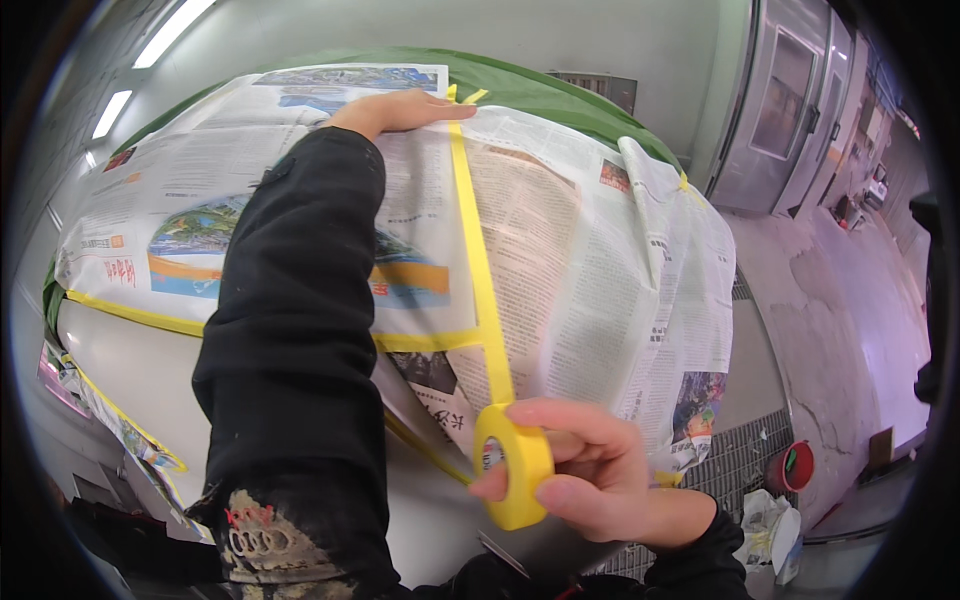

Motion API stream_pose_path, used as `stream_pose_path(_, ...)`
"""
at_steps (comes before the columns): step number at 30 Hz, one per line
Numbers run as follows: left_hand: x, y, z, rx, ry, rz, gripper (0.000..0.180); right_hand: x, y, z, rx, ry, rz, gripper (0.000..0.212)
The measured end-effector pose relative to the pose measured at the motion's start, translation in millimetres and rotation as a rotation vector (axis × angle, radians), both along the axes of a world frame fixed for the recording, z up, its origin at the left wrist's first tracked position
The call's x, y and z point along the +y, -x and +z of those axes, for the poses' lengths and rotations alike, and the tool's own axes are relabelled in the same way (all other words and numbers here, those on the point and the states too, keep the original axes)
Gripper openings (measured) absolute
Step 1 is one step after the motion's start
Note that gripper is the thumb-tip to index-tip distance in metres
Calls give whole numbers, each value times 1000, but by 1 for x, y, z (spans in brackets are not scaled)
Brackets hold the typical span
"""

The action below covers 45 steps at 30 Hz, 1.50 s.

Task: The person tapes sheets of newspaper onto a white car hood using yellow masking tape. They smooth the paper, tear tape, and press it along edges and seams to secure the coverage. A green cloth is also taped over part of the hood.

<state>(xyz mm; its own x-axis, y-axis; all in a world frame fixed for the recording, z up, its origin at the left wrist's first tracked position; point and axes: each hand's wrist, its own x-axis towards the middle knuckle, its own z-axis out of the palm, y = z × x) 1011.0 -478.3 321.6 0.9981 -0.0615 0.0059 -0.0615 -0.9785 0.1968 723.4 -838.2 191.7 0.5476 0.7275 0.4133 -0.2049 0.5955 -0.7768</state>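
Note:
My right hand [600, 470] grips a roll of yellow masking tape [532, 480], with fingers and thumb around its ring. From the roll a strip of yellow tape [478, 260] runs up along the seam between two areas of newspaper. At the strip's upper end my left hand [410, 108] lies flat, fingers stretched out, over the edge of the left newspaper [190, 170]. The right newspaper [540, 270] drapes in folds on the other side. Another yellow tape band [140, 315] edges the left newspaper along a pale, smooth panel [140, 360], partly hidden by my left forearm.
Green sheeting [560, 105] shows behind the newspapers. At the right are a floor grating [740, 455], a red bucket [790, 466] and crumpled white material [770, 530]. A door with a window [785, 90] stands at the far right.

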Motion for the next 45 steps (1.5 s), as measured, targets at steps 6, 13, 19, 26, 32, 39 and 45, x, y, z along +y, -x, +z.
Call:
stream_pose_path(6,-8,4,-9,-264,-334,-8,86,11,11,-16,197,269,-124,49)
stream_pose_path(13,-83,130,10,-390,-493,-80,38,18,4,-23,399,238,-175,41)
stream_pose_path(19,-101,234,-31,-320,-357,-299,74,17,-3,-15,408,377,-266,39)
stream_pose_path(26,-97,234,-49,-155,-357,-230,126,25,-34,-4,259,583,-74,23)
stream_pose_path(32,-102,236,-55,-190,-318,-165,128,23,-2,-13,-653,424,-743,19)
stream_pose_path(39,-128,276,-62,-523,-389,-261,85,-38,120,-55,-413,208,-674,17)
stream_pose_path(45,-141,455,-84,-340,401,-396,42,5,179,-72,-129,66,-461,44)
